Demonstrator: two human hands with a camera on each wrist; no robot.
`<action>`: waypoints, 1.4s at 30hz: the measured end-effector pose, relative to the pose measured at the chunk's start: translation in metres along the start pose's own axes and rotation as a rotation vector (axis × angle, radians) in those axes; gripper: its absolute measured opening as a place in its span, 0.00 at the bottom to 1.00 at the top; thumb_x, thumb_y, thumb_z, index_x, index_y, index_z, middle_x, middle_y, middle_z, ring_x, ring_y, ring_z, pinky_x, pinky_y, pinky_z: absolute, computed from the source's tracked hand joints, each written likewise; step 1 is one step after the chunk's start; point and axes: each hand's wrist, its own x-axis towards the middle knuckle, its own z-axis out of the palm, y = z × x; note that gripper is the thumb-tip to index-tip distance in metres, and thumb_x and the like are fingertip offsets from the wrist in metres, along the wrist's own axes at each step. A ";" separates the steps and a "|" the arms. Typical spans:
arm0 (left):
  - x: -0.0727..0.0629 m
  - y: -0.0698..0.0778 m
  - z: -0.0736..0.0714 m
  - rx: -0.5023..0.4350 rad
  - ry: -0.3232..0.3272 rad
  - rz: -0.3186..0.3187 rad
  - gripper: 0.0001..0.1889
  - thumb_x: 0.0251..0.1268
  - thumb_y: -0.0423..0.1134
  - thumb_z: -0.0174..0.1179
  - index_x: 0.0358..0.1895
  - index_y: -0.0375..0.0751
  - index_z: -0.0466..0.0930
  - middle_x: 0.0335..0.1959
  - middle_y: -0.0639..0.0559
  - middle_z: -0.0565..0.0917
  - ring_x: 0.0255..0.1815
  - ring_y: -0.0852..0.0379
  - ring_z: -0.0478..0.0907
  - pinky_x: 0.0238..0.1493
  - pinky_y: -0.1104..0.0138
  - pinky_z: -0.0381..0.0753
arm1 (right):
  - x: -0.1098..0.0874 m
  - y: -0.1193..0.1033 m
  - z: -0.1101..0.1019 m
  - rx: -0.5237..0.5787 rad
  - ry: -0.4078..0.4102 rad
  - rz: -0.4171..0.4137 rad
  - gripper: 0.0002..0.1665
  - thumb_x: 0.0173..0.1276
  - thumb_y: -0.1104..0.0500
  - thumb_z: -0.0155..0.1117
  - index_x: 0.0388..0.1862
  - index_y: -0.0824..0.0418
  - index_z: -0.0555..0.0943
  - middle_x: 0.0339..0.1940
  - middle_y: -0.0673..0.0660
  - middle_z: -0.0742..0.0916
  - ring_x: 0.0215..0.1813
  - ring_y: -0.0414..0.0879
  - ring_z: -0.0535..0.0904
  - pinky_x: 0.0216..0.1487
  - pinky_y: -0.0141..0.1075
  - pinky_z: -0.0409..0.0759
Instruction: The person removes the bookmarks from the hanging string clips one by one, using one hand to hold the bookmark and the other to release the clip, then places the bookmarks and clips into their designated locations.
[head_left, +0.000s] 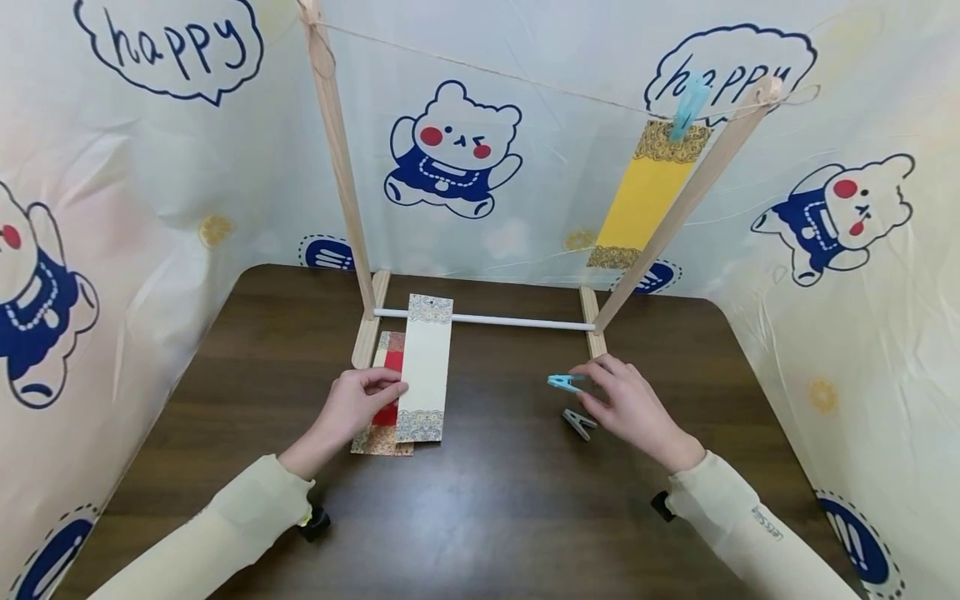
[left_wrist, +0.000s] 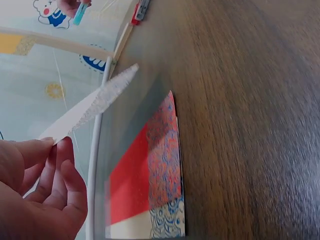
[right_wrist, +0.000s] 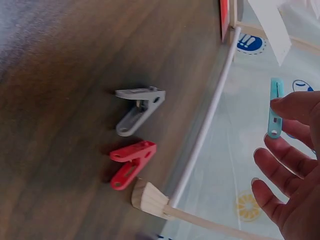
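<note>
My left hand [head_left: 352,408] pinches the left edge of a white bookmark [head_left: 426,358] with patterned ends and a small hole at the top. In the left wrist view the bookmark is lifted over the table, seen nearly edge-on. Below it lie a red bookmark [left_wrist: 132,180] and a cream one [left_wrist: 130,228], overlapping each other. Between thumb and fingers, my right hand [head_left: 637,417] holds a light blue clothespin [right_wrist: 275,112] above the table. Near that hand a grey clothespin [right_wrist: 140,110] and a red clothespin [right_wrist: 132,165] lie on the wood; the red one is hidden in the head view.
Two wooden posts [head_left: 337,150] stand on feet joined by a white rod [head_left: 517,322]. A string [head_left: 480,63] runs between their tops. Near its right end another blue clothespin [head_left: 688,108] holds a yellow bookmark [head_left: 648,196]. A printed curtain surrounds the dark table [head_left: 480,517].
</note>
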 end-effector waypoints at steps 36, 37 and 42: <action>0.014 -0.023 -0.006 0.137 -0.085 -0.128 0.15 0.68 0.39 0.71 0.48 0.28 0.87 0.39 0.40 0.91 0.36 0.53 0.85 0.35 0.67 0.82 | -0.018 -0.002 0.028 -0.060 -0.205 0.047 0.14 0.63 0.59 0.79 0.45 0.61 0.86 0.39 0.54 0.85 0.38 0.45 0.79 0.40 0.42 0.83; 0.015 -0.023 -0.006 0.148 -0.085 -0.128 0.15 0.68 0.39 0.71 0.48 0.28 0.87 0.39 0.40 0.91 0.36 0.53 0.85 0.35 0.67 0.82 | -0.018 -0.002 0.029 -0.060 -0.206 0.043 0.14 0.63 0.59 0.79 0.45 0.61 0.86 0.39 0.54 0.85 0.38 0.45 0.79 0.40 0.42 0.83; 0.017 -0.025 -0.007 0.184 -0.082 -0.124 0.15 0.68 0.39 0.70 0.48 0.29 0.87 0.38 0.40 0.90 0.35 0.53 0.84 0.35 0.66 0.82 | -0.022 0.000 0.033 -0.075 -0.209 0.019 0.15 0.62 0.58 0.80 0.45 0.60 0.86 0.40 0.53 0.84 0.38 0.46 0.79 0.40 0.43 0.83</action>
